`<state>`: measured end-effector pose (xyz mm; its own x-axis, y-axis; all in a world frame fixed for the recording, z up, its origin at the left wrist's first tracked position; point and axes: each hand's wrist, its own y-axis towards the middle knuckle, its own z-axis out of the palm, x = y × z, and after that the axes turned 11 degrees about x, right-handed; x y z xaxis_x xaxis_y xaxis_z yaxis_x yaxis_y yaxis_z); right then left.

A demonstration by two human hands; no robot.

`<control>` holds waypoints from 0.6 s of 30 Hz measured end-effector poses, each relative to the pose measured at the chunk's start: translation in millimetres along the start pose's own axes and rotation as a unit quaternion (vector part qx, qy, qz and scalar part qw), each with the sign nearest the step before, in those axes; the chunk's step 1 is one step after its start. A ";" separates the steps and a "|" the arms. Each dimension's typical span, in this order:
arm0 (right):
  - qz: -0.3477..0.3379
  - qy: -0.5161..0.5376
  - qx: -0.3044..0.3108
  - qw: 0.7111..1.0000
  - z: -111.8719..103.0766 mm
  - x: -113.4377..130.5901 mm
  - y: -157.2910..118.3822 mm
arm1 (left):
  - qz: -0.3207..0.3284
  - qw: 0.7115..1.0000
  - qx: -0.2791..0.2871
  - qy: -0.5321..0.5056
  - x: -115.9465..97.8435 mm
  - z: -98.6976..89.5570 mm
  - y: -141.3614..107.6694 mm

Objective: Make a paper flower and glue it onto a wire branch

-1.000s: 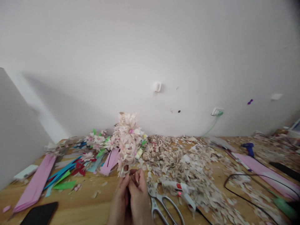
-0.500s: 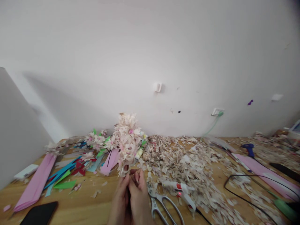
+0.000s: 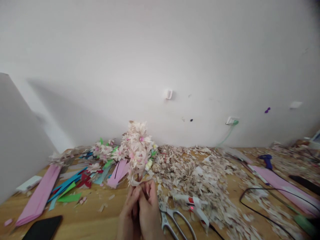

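A cluster of pale cream and pink paper flowers [image 3: 137, 146] stands upright at the middle, its dark stem running down between my hands. My left hand [image 3: 131, 208] and my right hand [image 3: 148, 205] are pressed together around the base of that stem, fingers closed. Just right of my right hand lie silver-handled scissors [image 3: 175, 218], partly cut off by the lower edge. Beside them rests a white glue gun [image 3: 193, 203] with a small red light and a black cord.
Pale petal scraps [image 3: 200, 173] cover the table's middle and right. Pink paper [image 3: 40, 193], blue strips [image 3: 67, 181], green paper [image 3: 71, 197] and a black phone [image 3: 42, 227] lie left. A blue glue gun [image 3: 266, 160] and black cable [image 3: 260, 188] are right.
The flower cluster has turned and shifted slightly to the right between my hands. My fingers have moved a little, both hands staying together at the stem.
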<state>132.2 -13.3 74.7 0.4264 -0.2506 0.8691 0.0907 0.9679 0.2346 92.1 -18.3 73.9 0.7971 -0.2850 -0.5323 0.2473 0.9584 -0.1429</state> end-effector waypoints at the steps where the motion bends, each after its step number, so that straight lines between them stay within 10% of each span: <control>1: -0.004 0.003 -0.001 1.000 -0.1 0.7 0.8 | 0.005 1.000 0.008 0.000 0.6 -2.1 0.9; 14: 0.017 0.009 0.065 0.998 -5.9 0.6 7.7 | -0.004 0.997 0.079 -0.002 -34.2 7.6 6.0; 18: 0.045 0.012 0.081 0.996 -4.1 6.7 6.4 | -0.025 0.999 0.017 0.017 -65.0 1.3 16.0</control>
<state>139.4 -8.7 80.2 0.4477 -0.1604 0.8797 -0.0951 0.9697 0.2252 44.9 15.6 107.3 0.7647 -0.3303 -0.5533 0.3041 0.9420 -0.1421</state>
